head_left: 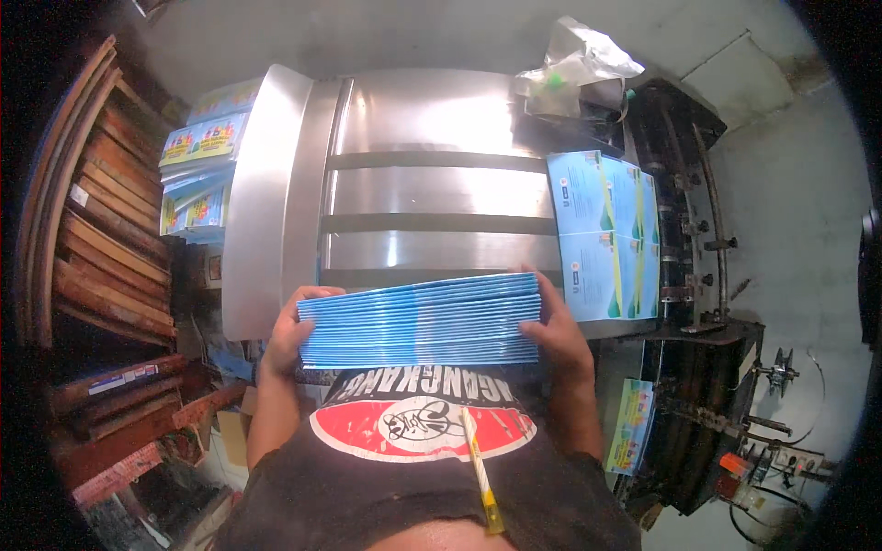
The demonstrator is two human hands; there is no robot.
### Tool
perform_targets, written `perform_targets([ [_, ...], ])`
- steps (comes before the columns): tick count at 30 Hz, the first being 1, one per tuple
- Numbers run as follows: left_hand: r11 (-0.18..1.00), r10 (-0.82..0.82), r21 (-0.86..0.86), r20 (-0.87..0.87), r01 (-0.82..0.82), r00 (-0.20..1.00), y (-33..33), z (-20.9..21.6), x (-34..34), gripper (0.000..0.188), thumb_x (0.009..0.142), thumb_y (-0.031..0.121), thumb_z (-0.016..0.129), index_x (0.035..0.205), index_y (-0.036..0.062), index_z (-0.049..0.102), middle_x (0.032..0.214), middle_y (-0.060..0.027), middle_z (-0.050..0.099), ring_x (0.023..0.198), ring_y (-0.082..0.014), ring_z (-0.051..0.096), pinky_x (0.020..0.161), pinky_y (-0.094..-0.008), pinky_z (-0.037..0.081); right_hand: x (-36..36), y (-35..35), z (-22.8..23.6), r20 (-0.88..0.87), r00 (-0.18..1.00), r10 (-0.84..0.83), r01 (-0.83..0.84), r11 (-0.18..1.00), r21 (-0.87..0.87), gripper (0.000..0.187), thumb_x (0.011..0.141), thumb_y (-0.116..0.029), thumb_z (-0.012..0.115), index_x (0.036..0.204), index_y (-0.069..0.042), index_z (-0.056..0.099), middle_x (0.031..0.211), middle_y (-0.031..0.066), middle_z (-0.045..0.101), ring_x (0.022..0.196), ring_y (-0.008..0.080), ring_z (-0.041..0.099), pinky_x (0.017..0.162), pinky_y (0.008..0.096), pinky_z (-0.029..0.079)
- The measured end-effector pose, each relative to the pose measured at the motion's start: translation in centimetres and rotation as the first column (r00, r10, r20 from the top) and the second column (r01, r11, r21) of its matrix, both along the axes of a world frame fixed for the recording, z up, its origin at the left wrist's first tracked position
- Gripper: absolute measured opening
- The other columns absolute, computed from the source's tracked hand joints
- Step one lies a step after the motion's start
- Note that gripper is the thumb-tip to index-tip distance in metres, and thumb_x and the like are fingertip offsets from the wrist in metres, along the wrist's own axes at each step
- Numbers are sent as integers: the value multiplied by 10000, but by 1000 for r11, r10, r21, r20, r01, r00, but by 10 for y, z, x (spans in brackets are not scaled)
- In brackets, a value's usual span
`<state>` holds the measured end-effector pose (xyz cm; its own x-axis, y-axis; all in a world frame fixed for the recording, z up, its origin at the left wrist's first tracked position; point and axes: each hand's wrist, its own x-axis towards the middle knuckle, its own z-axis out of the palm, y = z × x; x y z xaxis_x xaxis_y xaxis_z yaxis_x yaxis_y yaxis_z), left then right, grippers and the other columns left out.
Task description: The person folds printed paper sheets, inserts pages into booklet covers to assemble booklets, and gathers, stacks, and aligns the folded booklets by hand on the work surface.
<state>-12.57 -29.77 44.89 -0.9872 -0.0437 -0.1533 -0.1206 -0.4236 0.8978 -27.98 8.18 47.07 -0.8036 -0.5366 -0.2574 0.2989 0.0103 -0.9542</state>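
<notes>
Between my two hands I hold a thick stack of folded blue printed sheets [418, 323], its folded edges turned up in a row of close ridges. My left hand [296, 326] grips the stack's left end, thumb on the near side. At the right end my right hand [553, 323] clasps it the same way, with the thumb pressed on the top edges. The stack is in front of my body, at the near edge of a metal machine table [432, 193]. The fingers behind the stack are mostly hidden.
Flat blue sheets [593, 234] lie at the table's right end. A clear plastic bag [583, 64] sits behind them. Bundles of printed sheets [197, 174] stand left, past a curved metal panel [266, 202]. Wooden boards [115, 211] fill a rack farther left. Rollers and rods [698, 211] are at right.
</notes>
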Motion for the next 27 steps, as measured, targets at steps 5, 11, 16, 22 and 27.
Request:
perform_targets([
  [5,1000,20,9,20,-20,1000,9,12,-4,641,804,289,753,1295,-1,459,1282,-162,542,1191,-263,549,1024,-405,451,5,7,10,-468,882,-62,182,959,216,648,780,-217,790,1339,-41,515,1327,173,561,1270,287,509,1092,388,368],
  [11,999,6,47,91,-10,996,0,9,-4,720,791,224,762,1373,14,393,1286,-142,539,1194,-252,544,1034,-401,442,3,-2,68,-728,466,503,148,767,625,134,757,-117,769,849,-78,679,879,78,617,861,279,597,798,413,473],
  [16,998,-59,13,78,58,995,-6,6,-4,781,775,208,760,1417,31,353,1319,-144,518,1224,-253,523,1066,-411,407,-4,-8,80,-730,327,601,174,720,671,156,742,-87,755,884,-80,691,886,59,631,866,247,599,784,407,468],
  [22,999,-6,50,39,4,999,3,12,-7,941,708,218,774,1480,34,270,1382,-149,460,1297,-269,455,1115,-415,334,-7,-12,79,-706,232,669,156,691,706,192,717,-55,728,905,-84,704,904,46,639,856,228,606,766,397,479],
  [27,999,32,23,27,-33,999,4,9,-9,926,716,246,764,1475,33,278,1380,-143,452,1296,-254,446,1111,-395,333,-1,-7,64,-770,150,620,237,734,637,215,711,-34,716,919,-90,714,916,43,649,833,227,620,729,386,495],
])
